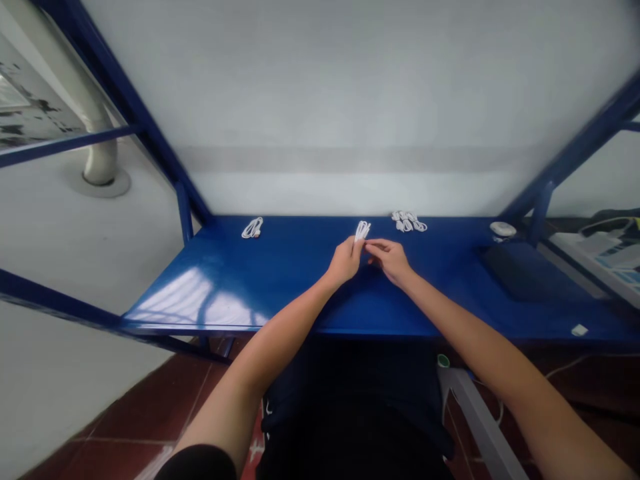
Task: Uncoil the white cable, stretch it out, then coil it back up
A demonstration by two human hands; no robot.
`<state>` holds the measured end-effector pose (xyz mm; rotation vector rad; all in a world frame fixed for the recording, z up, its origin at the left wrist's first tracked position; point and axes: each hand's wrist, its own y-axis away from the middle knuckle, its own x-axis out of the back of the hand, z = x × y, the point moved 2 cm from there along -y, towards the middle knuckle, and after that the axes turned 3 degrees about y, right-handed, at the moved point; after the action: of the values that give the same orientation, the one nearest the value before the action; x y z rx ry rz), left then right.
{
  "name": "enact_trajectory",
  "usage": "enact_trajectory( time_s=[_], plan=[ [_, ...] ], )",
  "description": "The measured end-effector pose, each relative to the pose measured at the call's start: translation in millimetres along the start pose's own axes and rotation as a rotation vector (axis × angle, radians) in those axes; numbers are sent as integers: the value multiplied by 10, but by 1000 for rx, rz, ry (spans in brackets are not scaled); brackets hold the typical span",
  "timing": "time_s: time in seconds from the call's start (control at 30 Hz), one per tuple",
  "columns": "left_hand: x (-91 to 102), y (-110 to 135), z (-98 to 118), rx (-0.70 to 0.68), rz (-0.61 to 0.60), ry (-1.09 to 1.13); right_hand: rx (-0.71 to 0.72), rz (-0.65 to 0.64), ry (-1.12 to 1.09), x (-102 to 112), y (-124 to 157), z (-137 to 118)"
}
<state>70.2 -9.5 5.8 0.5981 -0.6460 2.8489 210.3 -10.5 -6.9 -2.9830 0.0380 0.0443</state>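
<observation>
My left hand (345, 259) is closed around a folded white cable (362, 231), whose loops stick up above the thumb. Over the blue table, my right hand (390, 257) is beside the left one, its thumb and index fingertip pinched together at the bundle's lower right side. Whatever lies between those fingertips is too small to make out. Behind the hands to the right is a group of several coiled white cables (409, 222). One more coiled white cable (252, 228), with a plug showing at its lower right, rests toward the table's left end.
The blue table (290, 267) backs against a pale wall, with slanted blue frame bars (165, 147) at either side. At its right end are a round white object (503, 230), a dark flat pad (525, 272) and a small white piece (579, 330). White trays (600, 257) stand beyond.
</observation>
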Motion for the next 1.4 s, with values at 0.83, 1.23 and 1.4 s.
enact_trajectory(
  time_s=[0.83,1.23,1.4],
  plan=[
    [12,20,-74,61,-210,-285,5,-92,251,19,17,-36],
    [-54,59,53,-17,-443,-733,-489,-317,-23,32,59,-87],
    [-12,70,74,-19,-474,-730,-459,-349,46,107,38,-77]
  ],
)
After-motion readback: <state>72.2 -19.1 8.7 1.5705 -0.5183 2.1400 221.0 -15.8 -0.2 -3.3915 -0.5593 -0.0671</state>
